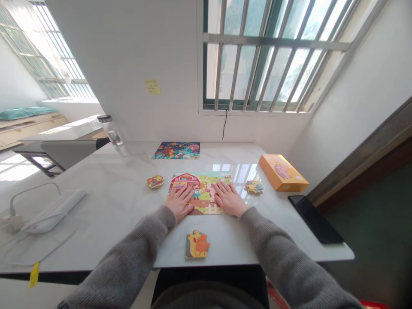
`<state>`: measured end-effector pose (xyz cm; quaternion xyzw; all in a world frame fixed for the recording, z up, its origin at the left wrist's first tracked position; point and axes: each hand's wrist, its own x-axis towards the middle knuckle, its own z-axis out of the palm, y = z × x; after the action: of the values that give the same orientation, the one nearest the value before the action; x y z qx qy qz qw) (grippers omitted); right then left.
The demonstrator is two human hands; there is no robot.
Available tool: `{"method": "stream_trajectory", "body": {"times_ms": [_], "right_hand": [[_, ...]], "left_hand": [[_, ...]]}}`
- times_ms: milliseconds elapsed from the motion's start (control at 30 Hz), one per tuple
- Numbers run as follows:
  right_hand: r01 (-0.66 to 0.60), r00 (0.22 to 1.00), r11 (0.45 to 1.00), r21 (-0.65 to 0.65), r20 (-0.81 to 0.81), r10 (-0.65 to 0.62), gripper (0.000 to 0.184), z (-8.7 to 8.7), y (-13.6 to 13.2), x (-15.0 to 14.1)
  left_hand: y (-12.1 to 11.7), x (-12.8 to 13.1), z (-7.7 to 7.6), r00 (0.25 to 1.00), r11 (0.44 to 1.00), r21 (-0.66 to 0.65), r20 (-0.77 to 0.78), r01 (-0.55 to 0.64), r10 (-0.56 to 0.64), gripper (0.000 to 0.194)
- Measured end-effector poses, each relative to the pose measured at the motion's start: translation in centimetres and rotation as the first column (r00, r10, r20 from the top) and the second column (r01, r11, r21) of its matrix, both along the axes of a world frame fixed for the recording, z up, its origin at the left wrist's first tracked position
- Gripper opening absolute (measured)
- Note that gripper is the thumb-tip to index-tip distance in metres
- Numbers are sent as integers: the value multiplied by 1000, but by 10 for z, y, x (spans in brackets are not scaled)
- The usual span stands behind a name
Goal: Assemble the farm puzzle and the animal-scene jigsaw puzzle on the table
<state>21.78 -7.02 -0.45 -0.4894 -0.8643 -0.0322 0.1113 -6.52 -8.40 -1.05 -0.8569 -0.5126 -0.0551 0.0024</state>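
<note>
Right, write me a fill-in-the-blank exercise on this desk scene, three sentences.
The left hand and right hand lie flat on a jigsaw puzzle whose picture shows a red ____.
The orange box to the right of it shows a ____ on its top.
The sleeves over both forearms are ____.
Missing words: barn; pig; grey.

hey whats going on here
A person rests their bare left hand and bare right hand flat on a colourful farm-scene jigsaw puzzle, which lies on a white marble-look table. Small piles of loose puzzle pieces lie around it, and an orange cardboard box with a pig picture sits to the right.
</note>
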Motion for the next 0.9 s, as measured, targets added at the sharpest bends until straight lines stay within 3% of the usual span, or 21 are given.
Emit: {"method": "stream_trajectory", "body": {"times_ms": [167,333,533,900], "right_hand": [[-27,999,1000,-13,-19,27,58,0,-6,-1],[-87,996,996,-25,-29,87,61,3,-17,0],[-183,983,980,-73,-45,180,59,14,-34,2],[-180,983,974,-139,-50,174,55,25,-38,11]], "left_hand": [[-26,-36,-6,998,998,36,7,-55,55,60],[-38,-44,-1,998,998,-1,13,-59,59,63],[-36,-43,0,998,1000,6,59,-10,10,65],[-12,-30,-10,992,1000,8,129,-5,4,63]]}}
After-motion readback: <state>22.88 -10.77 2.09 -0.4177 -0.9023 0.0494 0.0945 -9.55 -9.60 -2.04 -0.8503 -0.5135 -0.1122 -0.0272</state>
